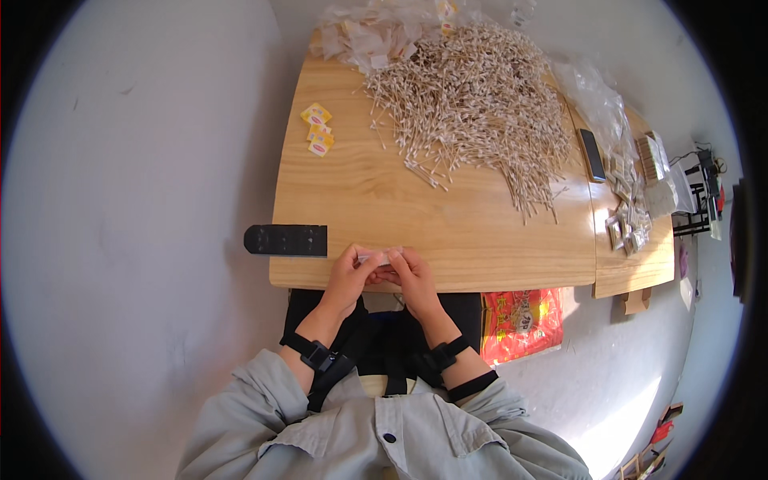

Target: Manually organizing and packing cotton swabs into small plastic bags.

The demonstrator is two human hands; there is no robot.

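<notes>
At the near edge of the wooden table (344, 192), my left hand (346, 280) and my right hand (417, 282) meet with bent fingers. Between the thumbs and fingertips of both is a small whitish packet (371, 258); most of it is hidden by the fingers. Beyond them, a large loose heap of cotton swabs (480, 104) covers the far middle and right of the table. Several small yellow-and-white cards (320, 136) lie at the far left. A long black object (286, 240) with one rounded end sticks out over the left edge, near my left hand.
Clear plastic bags (376, 36) lie at the back. To the right are a dark phone (592, 155), a large clear bag (596, 96) and filled small packets (628, 228). A red printed bag (524, 324) sits below the table's front edge. A wall (160, 200) runs along the left.
</notes>
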